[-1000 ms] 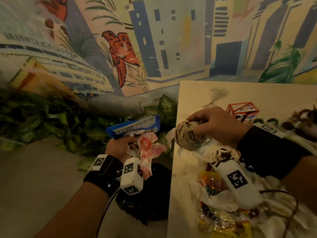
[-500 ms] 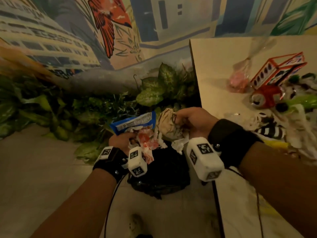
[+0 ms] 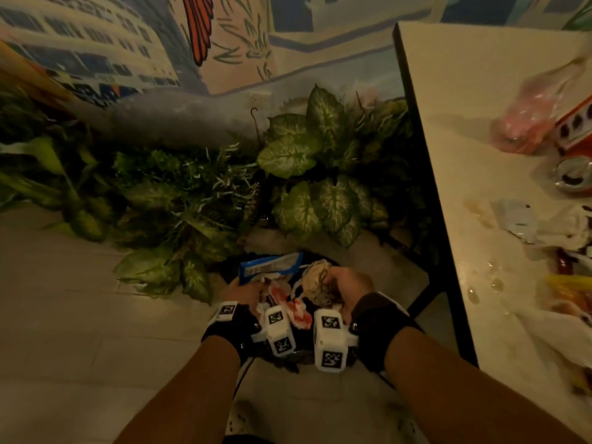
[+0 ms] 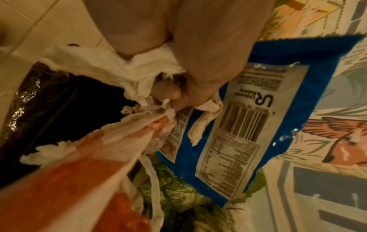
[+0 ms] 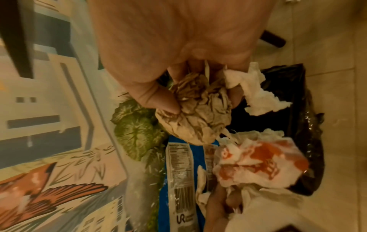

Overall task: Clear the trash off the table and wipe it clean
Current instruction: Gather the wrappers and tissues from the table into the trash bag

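Brown-stained crumpled paper wad [image 5: 198,116] in right hand [image 5: 178,47] above black bin bag [image 5: 288,94]

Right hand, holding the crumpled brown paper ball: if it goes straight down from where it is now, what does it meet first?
Most likely the open black plastic trash bag on the floor. The right hand holds the crumpled brown paper ball just above the bag's dark mouth. Nothing shows between them, though depth is hard to judge.
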`<action>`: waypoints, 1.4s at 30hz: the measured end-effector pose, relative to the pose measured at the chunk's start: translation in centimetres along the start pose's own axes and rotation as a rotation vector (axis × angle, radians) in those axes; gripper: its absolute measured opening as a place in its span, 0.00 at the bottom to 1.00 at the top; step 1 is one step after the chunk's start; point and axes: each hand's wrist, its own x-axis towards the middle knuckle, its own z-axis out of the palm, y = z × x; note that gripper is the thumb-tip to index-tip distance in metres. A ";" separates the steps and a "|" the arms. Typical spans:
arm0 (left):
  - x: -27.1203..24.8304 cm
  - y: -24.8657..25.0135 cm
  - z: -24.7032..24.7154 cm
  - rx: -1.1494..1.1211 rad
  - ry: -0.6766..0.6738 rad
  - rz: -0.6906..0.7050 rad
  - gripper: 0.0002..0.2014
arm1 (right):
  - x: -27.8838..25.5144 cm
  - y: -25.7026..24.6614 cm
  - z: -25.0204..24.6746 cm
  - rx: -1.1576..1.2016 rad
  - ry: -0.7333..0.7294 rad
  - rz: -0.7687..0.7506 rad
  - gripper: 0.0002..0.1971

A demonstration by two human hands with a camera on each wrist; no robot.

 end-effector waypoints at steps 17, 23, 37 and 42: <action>10.1 -8.6 3.7 0.170 -0.221 -0.084 0.43 | 11.7 7.7 2.0 0.075 -0.031 0.032 0.23; 6.6 -5.2 1.3 0.054 -0.204 -0.103 0.30 | 9.1 6.5 1.2 0.064 -0.014 -0.044 0.18; -10.2 12.1 1.7 0.215 -0.217 0.260 0.07 | -13.5 -5.3 -5.7 -0.327 -0.328 -0.413 0.01; -20.2 17.5 8.4 0.376 -0.265 0.586 0.08 | -20.4 -8.2 -16.6 -0.494 -0.285 -0.672 0.06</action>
